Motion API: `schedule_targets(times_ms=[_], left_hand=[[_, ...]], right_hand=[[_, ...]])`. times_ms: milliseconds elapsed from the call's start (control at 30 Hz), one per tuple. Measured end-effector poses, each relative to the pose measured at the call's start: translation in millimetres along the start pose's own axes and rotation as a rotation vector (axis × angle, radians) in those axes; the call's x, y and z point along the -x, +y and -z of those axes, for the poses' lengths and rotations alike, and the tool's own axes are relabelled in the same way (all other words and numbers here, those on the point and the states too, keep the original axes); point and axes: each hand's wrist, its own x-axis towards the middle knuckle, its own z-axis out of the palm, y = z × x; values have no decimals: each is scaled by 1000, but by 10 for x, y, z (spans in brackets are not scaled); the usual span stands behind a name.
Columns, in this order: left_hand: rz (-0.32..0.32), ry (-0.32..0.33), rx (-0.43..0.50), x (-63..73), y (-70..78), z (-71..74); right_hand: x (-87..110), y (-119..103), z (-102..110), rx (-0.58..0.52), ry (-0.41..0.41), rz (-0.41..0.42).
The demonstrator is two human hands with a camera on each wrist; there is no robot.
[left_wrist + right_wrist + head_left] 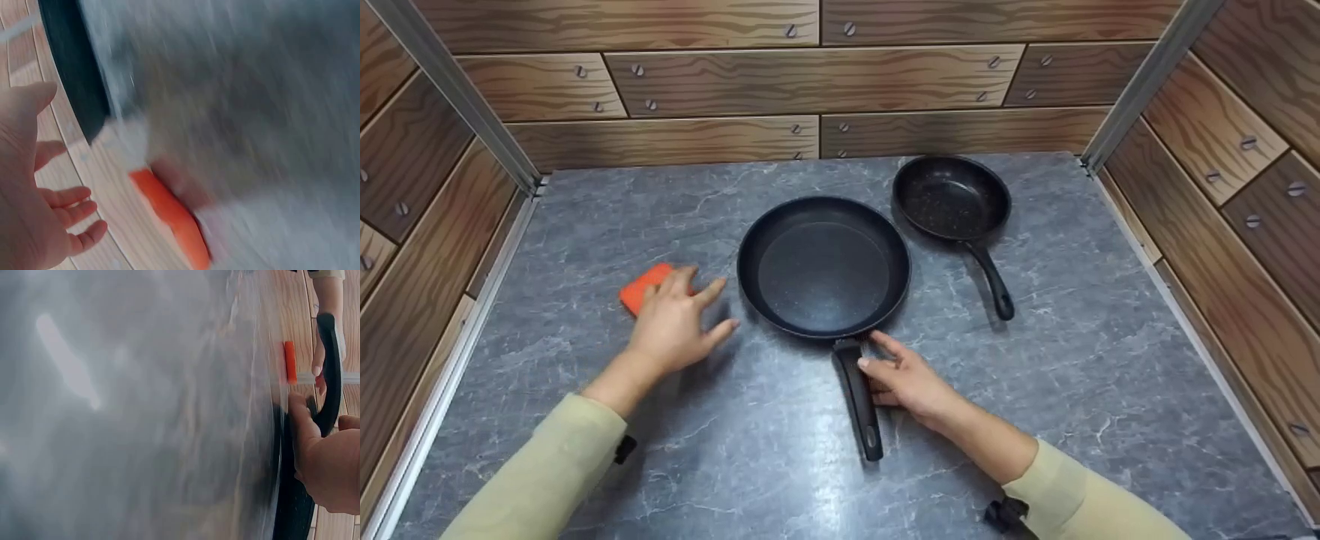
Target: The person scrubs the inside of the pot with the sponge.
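The large frying pan (821,274) sits flat near the middle of the grey tabletop (750,480), its black handle (859,405) pointing between five and six o'clock. At five o'clock from the pan's centre is the right hand (913,386), fingers loosely bent and parted, thumb tip at the handle's near edge; it is not closed around the handle, and I cannot tell whether it bears any weight. The left hand (669,321) is spread wide and holds nothing. It is over the four o'clock side of the orange sponge (639,289), which lies at about nine o'clock from the large pan; the left wrist view shows a gap between fingers and sponge. At two o'clock, near the large pan's rim, stands the small frying pan (949,195), its handle towards five o'clock. Wood-patterned walls (810,79) rise beyond, at twelve o'clock.
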Motion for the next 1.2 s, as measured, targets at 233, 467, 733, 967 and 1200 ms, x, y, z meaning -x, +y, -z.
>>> schedule_targets(times_ms=[233, 467, 733, 967, 1200], left_hand=[[42, 0, 48, 14, 271, -75], [37, 12, 33, 33, 465, -140], [26, -44, 0, 85, 657, -233], [7, -78, -20, 150, 739, -260], [-11, -81, -31, 188, 742, -283]], right_hand=[[-28, -175, 258, 96, 135, 78], [-77, -377, 454, 397, 247, 188], [-131, -396, 548, 807, 268, 255], [-178, -314, 565, 1042, 234, 366], [-188, -235, 584, 1168, 198, 461]])
